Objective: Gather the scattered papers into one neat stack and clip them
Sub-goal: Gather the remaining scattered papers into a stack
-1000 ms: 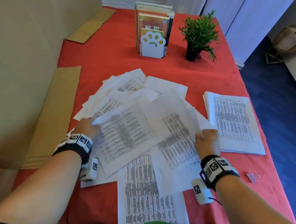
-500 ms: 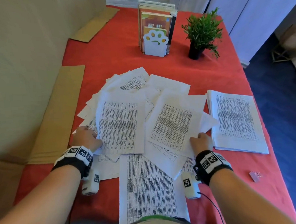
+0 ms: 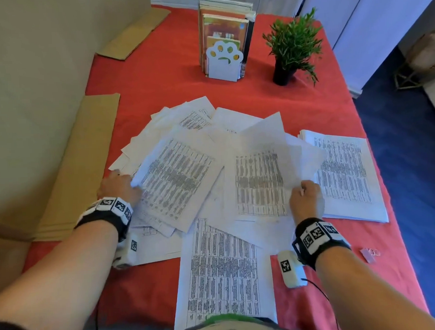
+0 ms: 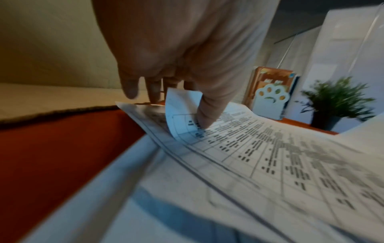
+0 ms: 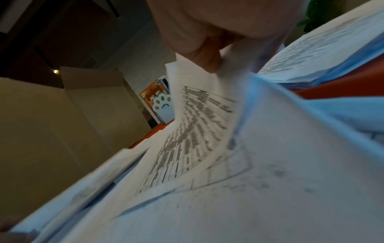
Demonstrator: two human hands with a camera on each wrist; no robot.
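Note:
Printed sheets lie scattered over the middle of the red table (image 3: 156, 77). My left hand (image 3: 119, 186) pinches the near-left corner of one slanted sheet (image 3: 177, 182). In the left wrist view the thumb (image 4: 204, 115) presses on top of this sheet (image 4: 270, 156), with the fingers underneath. My right hand (image 3: 304, 198) pinches the near corner of a raised sheet (image 3: 260, 182), thumb (image 5: 207, 60) on top. A neat stack (image 3: 343, 173) lies just right of it. A small pink binder clip (image 3: 368, 254) rests at the table's right edge.
A book holder with a white paw bookend (image 3: 223, 61) and a potted plant (image 3: 291, 50) stand at the back. Flat cardboard pieces (image 3: 85, 156) lie along the left wall. One sheet (image 3: 222, 273) hangs over the front edge. The table's right edge drops to a blue floor (image 3: 413, 167).
Both hands have lifted their sheets off the pile. The left sheet has turned to a slant, and the right sheet has risen and now reaches over the stack's left edge.

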